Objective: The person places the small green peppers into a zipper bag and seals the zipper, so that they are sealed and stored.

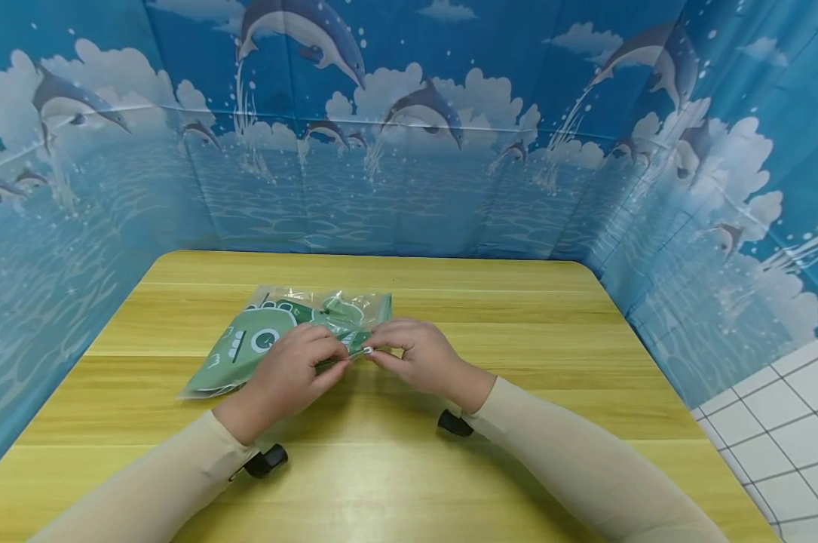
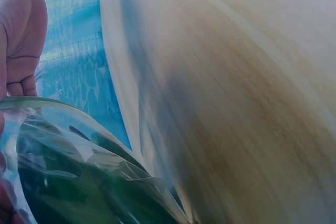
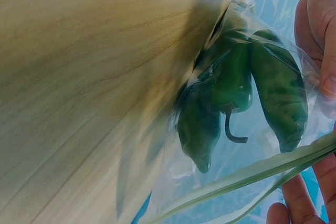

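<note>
A clear plastic zip bag (image 1: 252, 351) with a green cartoon print lies on the table, its near right edge raised between the hands. Through its clear side, green peppers (image 3: 278, 90) show in the right wrist view, one with a curved stem. My left hand (image 1: 298, 369) pinches the bag's edge between thumb and fingers. Close beside it, my right hand (image 1: 418, 354) pinches the same edge at a small white slider (image 1: 367, 350). The greenish zip strip (image 3: 236, 182) runs across the lower part of the right wrist view.
The bag is on a yellow wood-grain table (image 1: 517, 324). A blue curtain (image 1: 409, 196) printed with dolphins hangs around the table's back and sides. White tiles (image 1: 788, 415) show at the right. Both wrists carry a small black device (image 1: 266, 461).
</note>
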`<state>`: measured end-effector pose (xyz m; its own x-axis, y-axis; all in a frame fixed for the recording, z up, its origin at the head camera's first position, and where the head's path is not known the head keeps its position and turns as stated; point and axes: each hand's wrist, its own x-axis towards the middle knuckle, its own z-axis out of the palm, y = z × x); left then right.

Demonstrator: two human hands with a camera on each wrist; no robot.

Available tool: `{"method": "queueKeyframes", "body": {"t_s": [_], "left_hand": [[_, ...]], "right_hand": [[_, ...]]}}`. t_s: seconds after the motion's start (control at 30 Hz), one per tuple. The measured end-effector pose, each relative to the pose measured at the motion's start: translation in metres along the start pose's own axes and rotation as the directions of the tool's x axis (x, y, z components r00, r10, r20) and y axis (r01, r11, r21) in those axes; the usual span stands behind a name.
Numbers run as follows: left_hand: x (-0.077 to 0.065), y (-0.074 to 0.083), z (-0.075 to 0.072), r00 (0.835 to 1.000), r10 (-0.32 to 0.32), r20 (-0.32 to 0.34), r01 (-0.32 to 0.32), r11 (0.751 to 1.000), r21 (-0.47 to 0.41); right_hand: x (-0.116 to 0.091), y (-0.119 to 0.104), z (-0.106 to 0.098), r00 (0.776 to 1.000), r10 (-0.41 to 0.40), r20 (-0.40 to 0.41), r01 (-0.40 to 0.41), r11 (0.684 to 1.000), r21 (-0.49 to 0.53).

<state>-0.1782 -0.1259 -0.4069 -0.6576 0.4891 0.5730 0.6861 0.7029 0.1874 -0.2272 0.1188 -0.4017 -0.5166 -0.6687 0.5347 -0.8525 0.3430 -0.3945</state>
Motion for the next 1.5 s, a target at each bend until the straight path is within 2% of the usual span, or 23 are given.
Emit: {"method": "queueKeyframes", "body": {"t_s": [0.63,1.07,1.3,1.5], "left_hand": [[-0.002,-0.004,-0.003,0.997,0.054,-0.046,-0.054,0.999,-0.007],[-0.002,-0.005,-0.007,0.992,0.081,-0.1,-0.085,0.996,-0.036],[-0.003,-0.007,-0.005,0.992,0.063,-0.11,-0.07,0.996,-0.062],[-0.004,-0.009,-0.007,0.993,0.045,-0.106,-0.054,0.995,-0.083]], "right_hand": [[0.001,0.002,-0.001,1.0,0.009,0.018,-0.01,1.0,0.024],[0.001,0.011,-0.001,0.992,0.113,0.057,-0.114,0.994,-0.003],[0.002,0.015,0.0,0.99,0.128,0.053,-0.127,0.992,-0.023],[0.002,0.012,0.002,0.995,0.086,0.049,-0.085,0.996,-0.021]]}}
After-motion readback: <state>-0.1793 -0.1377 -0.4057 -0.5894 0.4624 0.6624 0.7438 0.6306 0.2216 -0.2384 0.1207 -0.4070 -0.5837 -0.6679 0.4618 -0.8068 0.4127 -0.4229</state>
